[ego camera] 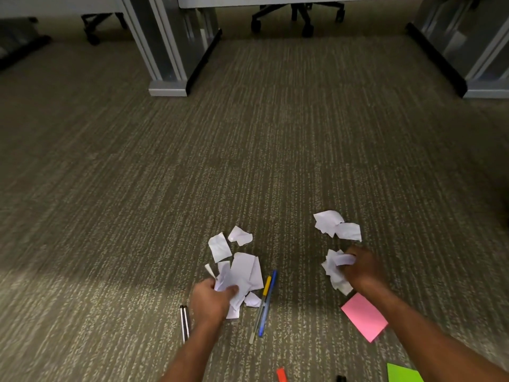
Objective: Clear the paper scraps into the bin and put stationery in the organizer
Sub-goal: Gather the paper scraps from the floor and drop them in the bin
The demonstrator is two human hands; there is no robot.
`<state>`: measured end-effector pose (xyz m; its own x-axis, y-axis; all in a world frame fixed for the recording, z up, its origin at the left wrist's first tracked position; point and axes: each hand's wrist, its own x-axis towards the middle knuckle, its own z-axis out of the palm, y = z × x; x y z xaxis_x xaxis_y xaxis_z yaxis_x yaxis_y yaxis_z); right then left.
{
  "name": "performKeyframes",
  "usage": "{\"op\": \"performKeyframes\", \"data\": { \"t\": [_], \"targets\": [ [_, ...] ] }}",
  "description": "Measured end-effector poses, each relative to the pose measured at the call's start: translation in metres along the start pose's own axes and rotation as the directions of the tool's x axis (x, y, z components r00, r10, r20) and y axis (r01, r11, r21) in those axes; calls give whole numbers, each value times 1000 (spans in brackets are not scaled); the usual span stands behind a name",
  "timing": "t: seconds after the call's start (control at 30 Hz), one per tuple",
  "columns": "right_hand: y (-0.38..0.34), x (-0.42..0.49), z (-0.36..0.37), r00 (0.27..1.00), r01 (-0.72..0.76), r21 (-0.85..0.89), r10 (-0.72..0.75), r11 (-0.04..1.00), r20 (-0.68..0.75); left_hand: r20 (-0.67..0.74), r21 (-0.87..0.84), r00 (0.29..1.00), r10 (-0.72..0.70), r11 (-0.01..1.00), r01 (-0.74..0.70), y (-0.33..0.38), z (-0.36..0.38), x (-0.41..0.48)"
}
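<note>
White paper scraps lie on the carpet. My left hand [212, 300] grips a bunch of scraps [239, 274] from the middle pile. Two loose scraps [220, 246] lie just beyond it. My right hand [363, 268] grips a crumpled wad of scraps [334, 267]. Two more scraps [337, 226] lie farther out, beyond that hand. A yellow pen and a blue pen [265, 301] lie side by side between my hands. A black-and-white pen [184, 322] lies left of my left wrist.
A pink sticky-note pad [363, 317] lies under my right forearm, a green pad [402, 373] and a small orange item [281, 374] at the bottom edge. Desk legs [168, 86] and chair wheels [305, 28] stand at the far side. No bin or organizer shows.
</note>
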<state>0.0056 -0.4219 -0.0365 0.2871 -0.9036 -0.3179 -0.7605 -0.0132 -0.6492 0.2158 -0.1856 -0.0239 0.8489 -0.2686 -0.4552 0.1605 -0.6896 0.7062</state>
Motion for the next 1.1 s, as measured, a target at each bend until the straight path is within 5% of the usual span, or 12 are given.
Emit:
{"op": "performKeyframes", "data": {
  "t": [0.23,0.43,0.6,0.73,0.8,0.97,1.1],
  "targets": [
    [13,6,4,999,-14,13,14,1000,37,-51,270,996,68,961,-51,-2,16,3],
    [14,1,5,992,-65,-2,65,998,111,-19,248,1000,-12,969,17,5,13,10],
    [5,-17,-2,997,-60,235,47,970,62,33,315,998,-46,948,34,13,8,9],
    [-14,-38,0,982,-178,500,120,847,147,45,329,998,-34,944,17,13,9,3],
    [-22,-44,3,974,-219,568,143,793,176,71,258,996,-55,965,35,12,7,0],
    [-32,-51,1,963,-269,625,181,733,202,171,-272,963,-210,929,251,13,-4,16],
    [-36,-57,-1,967,-251,639,153,727,206,201,-321,966,-160,921,219,30,6,17]
  ]
}}
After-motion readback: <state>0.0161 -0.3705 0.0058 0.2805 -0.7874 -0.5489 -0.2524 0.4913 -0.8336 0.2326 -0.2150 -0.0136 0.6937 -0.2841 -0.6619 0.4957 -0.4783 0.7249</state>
